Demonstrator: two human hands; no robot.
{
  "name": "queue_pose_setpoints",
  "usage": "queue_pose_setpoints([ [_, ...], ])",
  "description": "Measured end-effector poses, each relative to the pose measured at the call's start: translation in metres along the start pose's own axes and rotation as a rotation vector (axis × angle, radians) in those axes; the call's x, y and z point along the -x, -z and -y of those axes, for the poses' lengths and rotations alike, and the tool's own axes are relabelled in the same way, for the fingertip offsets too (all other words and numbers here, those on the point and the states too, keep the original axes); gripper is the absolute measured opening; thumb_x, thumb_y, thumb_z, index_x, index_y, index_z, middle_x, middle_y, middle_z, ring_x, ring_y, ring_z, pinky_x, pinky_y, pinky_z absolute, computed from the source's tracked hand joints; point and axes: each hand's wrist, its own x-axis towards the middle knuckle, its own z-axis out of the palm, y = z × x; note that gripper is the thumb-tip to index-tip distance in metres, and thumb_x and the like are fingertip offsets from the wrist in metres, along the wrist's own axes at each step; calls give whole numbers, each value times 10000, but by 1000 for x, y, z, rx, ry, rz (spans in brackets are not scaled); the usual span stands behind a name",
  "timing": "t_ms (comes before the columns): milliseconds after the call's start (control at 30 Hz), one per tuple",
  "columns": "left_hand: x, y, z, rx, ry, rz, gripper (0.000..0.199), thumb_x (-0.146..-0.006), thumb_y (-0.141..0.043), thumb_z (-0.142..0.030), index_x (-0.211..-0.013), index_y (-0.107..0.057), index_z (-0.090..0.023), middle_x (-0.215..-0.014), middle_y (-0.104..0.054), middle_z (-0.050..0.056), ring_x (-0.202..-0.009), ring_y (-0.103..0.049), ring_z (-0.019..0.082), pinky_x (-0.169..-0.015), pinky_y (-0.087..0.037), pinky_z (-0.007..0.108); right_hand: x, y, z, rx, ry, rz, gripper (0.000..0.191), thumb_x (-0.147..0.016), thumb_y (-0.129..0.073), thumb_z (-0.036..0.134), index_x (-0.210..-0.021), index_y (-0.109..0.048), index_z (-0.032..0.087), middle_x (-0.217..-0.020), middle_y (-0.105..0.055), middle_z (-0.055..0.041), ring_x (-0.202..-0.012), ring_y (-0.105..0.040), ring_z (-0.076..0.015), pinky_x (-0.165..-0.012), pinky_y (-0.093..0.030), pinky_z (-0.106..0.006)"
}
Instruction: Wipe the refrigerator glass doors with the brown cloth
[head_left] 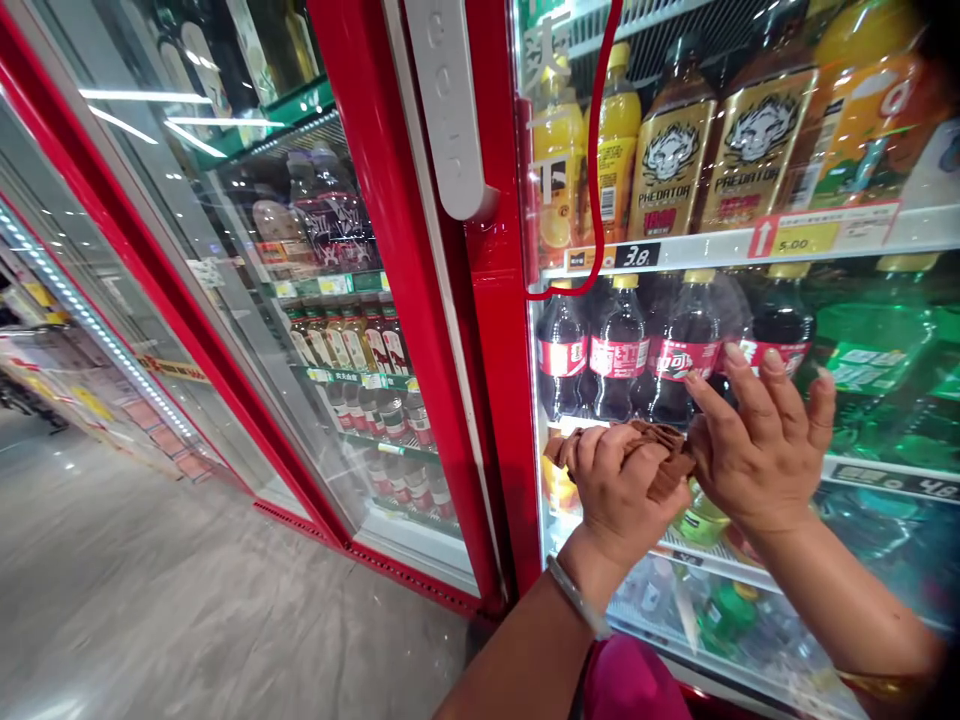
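Note:
A crumpled brown cloth [671,462] is bunched in my left hand [616,485], whose fingers wrap round it in front of the drinks fridge's glass door. Just to its right, my right hand [757,440] has its fingers spread and raised towards the glass. The base of that hand is close to the cloth's right end; I cannot tell whether they touch. Behind the hands, cola bottles [622,345] with red labels and green soda bottles [862,350] stand on a shelf.
A red door frame [495,400] and a white handle [450,120] stand left of my hands. A red cord [595,150] hangs over the glass. Another fridge door [300,250] with bottles behind it is further left, above the grey floor [225,600].

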Motion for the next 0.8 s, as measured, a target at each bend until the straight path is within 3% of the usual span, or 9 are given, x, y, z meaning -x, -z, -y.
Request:
queue_pose_setpoints([
  [133, -41, 8, -2, 68, 120, -107, 228, -763, -802, -414, -941, -752, -281, -1131, -682, 78, -1127, -587, 273, -1061, -464, 458, 2, -2, -1, 22, 17, -10, 755, -892, -640, 379, -1574, -351, 524, -1637, -424, 56, -1528, -409, -291, -1321, -214, -580],
  [233, -58, 4, 1, 44, 49, -179, 198, -793, -791, -392, -963, -745, -302, -1139, -693, 62, -1165, -577, 280, -1105, -425, 477, 2, -1, 0, 29, 39, -19, 746, -901, -645, 370, -1583, -366, 484, -1639, -432, 35, -1542, -391, -275, -1332, -200, -546],
  [400, -18, -13, -4, 100, -33, -261, 245, -737, -819, -319, -957, -716, -290, -1039, -713, 28, -1107, -594, 266, -1085, -431, 480, -2, 4, 5, 17, 59, -14, 585, -1008, -545, 352, -1581, -430, 380, -1643, -438, -27, -1564, -362, -271, -1326, -200, -571],
  [533, 1, -8, -6, 132, -68, -170, 228, -710, -827, -271, -901, -703, -281, -979, -711, 5, -1048, -604, 239, -1022, -449, 433, -7, 5, 7, 61, 114, -40, 643, -968, -616, 219, -1578, -448, 328, -1641, -444, -51, -1564, -363, -265, -1332, -204, -527],
  [633, -23, 6, -3, 164, -64, -114, 228, -728, -824, -304, -926, -712, -287, -1011, -708, 11, -1036, -618, 235, -1032, -451, 434, -9, 6, 7, 71, 143, -58, 648, -947, -652, 237, -1567, -471, 286, -1627, -463, -82, -1548, -392, -290, -1323, -228, -534],
  [733, -56, 16, -3, 212, 29, -160, 234, -743, -797, -289, -960, -715, -263, -1057, -693, 41, -1068, -626, 239, -1038, -467, 426, -11, 6, 7, 83, 146, -63, 647, -942, -671, 247, -1559, -478, 267, -1615, -481, -90, -1547, -392, -286, -1323, -226, -526],
  [800, -64, 15, -5, 211, 61, -188, 227, -738, -787, -272, -951, -712, -249, -1058, -686, 50, -1069, -621, 242, -1030, -473, 425, -11, 7, 8, 92, 146, -55, 653, -938, -681, 229, -1558, -475, 257, -1613, -483, -96, -1550, -386, -282, -1326, -217, -519],
])
